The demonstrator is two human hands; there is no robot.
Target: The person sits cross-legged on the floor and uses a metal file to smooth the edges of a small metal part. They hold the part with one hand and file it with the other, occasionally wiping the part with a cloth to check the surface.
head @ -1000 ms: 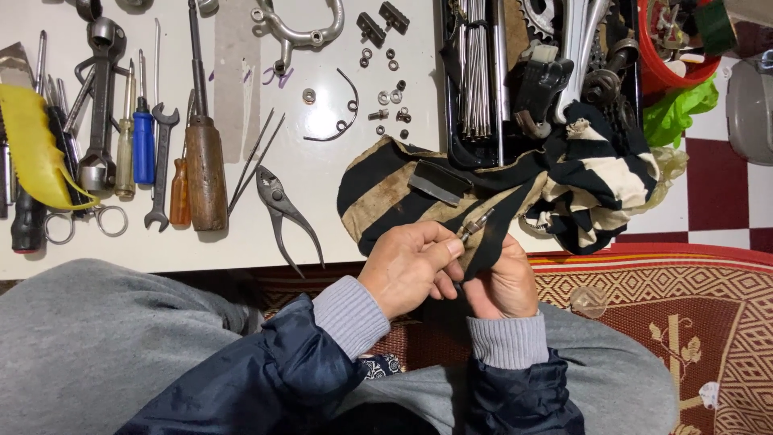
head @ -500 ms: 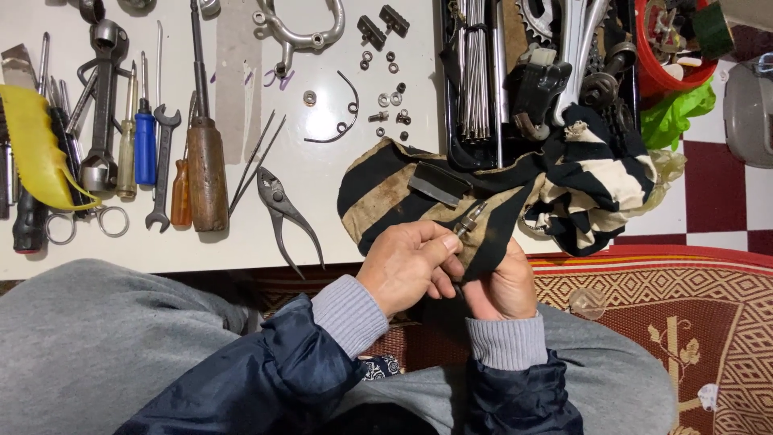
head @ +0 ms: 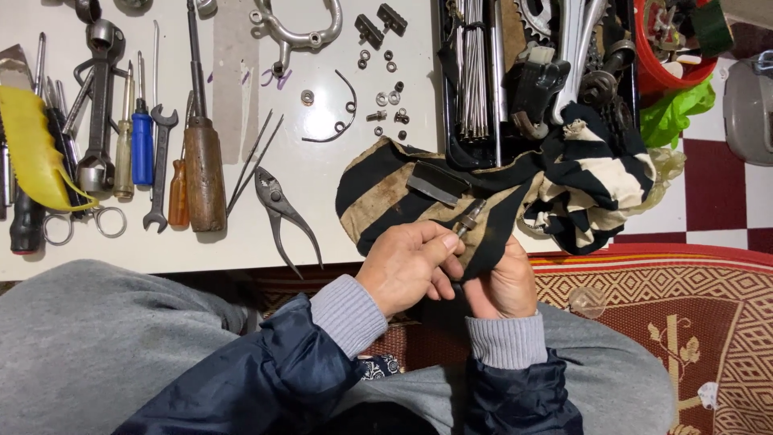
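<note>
Both hands, left and right, were together, pinching a small metal part in the black-and-cream striped rag; wiping seemed unfinished; slip-joint pliers lay left of the rag.

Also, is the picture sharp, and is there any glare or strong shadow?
Head view: sharp throughout, light soft and even; the pliers cast only a faint shadow on the white table; mild shine on the metal rods; no blur on the hands.

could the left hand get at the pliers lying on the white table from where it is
Probably yes: the pliers lie bare just beside the left hand, nothing between them, though it would first have to let go of the small metal part.
</note>
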